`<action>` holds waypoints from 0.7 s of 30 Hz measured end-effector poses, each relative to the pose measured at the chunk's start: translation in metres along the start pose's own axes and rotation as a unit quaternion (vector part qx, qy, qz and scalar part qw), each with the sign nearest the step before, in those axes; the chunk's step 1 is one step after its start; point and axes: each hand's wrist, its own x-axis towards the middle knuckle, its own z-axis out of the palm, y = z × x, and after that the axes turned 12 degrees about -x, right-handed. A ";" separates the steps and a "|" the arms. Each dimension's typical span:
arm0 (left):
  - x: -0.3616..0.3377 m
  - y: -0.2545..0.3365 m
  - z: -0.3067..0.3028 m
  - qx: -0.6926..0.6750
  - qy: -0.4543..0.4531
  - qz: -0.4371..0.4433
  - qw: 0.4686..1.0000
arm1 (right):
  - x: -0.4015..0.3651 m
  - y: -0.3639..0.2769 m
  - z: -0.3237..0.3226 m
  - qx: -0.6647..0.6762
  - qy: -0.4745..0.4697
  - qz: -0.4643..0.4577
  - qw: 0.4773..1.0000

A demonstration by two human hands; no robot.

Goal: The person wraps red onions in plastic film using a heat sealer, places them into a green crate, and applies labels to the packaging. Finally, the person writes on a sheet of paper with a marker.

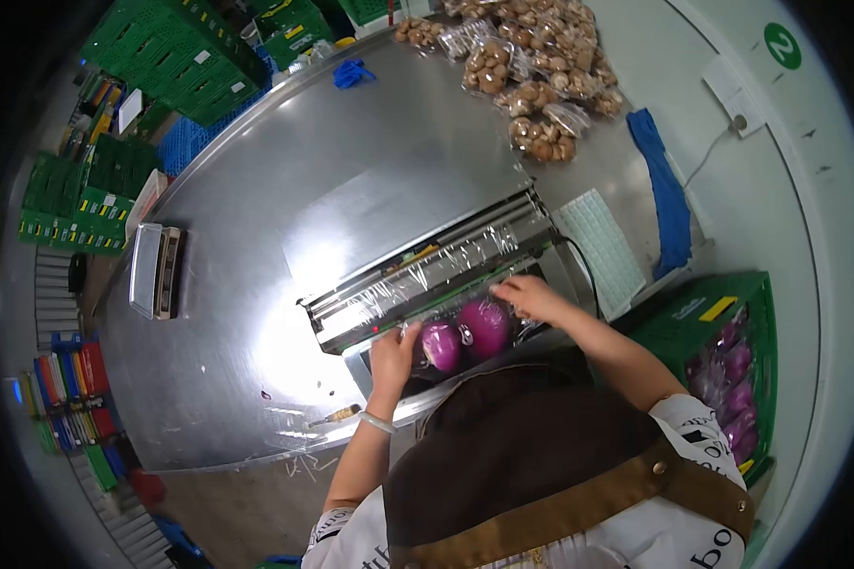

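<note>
Two purple onions [485,327] lie side by side under clear plastic film, close to my body at the front of a wrapping machine [427,270]. My left hand [395,358] pinches the film at the left of the onions, near the machine's front edge. On the other side my right hand [529,298] has its fingers closed on the film's upper right edge. A film roll [436,275] runs across the machine behind both hands.
Bagged mushrooms [541,76] are piled at the back right. A green crate [766,379] with wrapped purple onions stands at the right. A blue cloth [662,194], a white textured pad [600,248], a clear-lidded box [156,271] and a yellow-handled tool [339,414] lie on the metal table [228,228].
</note>
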 end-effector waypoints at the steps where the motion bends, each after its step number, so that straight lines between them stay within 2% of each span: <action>1: -0.009 0.001 -0.002 -0.080 0.017 -0.041 0.996 | -0.012 -0.007 -0.008 0.030 0.000 0.016 0.999; 3: -0.020 -0.023 0.004 -0.226 0.065 -0.009 0.972 | -0.029 -0.002 -0.010 0.038 0.043 -0.036 0.998; 4: -0.021 -0.044 0.009 -0.339 0.049 0.005 0.940 | -0.028 0.007 -0.006 0.064 0.064 -0.086 0.992; 6: -0.031 -0.044 0.013 -0.426 0.071 0.039 0.901 | -0.020 0.031 0.012 0.114 0.104 -0.184 0.971; 7: -0.036 -0.042 0.014 -0.468 0.082 0.055 0.878 | -0.020 0.031 0.020 0.130 0.090 -0.166 0.973; 9: -0.040 -0.032 0.010 -0.471 0.088 0.057 0.876 | -0.029 0.019 0.028 0.174 0.135 -0.114 0.969; 11: -0.039 -0.031 0.003 -0.490 0.103 0.065 0.863 | -0.045 0.021 0.023 0.209 0.208 -0.129 0.947; 13: -0.035 -0.037 -0.004 -0.420 0.111 0.080 0.897 | -0.081 0.022 0.014 0.278 0.224 -0.134 0.925; 15: -0.029 -0.051 0.000 -0.310 0.110 0.118 0.937 | -0.106 0.046 0.008 0.205 0.288 -0.127 0.927; 17: -0.025 -0.037 0.011 -0.179 0.112 0.168 0.963 | -0.109 0.086 0.010 0.134 0.372 -0.110 0.912; 18: -0.023 -0.033 0.020 -0.119 0.105 0.181 0.971 | -0.104 0.108 0.017 0.098 0.412 -0.100 0.900; 19: -0.019 -0.029 0.028 -0.059 0.098 0.194 0.974 | -0.099 0.126 0.024 0.041 0.436 -0.045 0.898; 21: -0.005 -0.024 0.044 0.079 0.085 0.251 0.961 | -0.072 0.153 0.049 -0.040 0.518 -0.034 0.854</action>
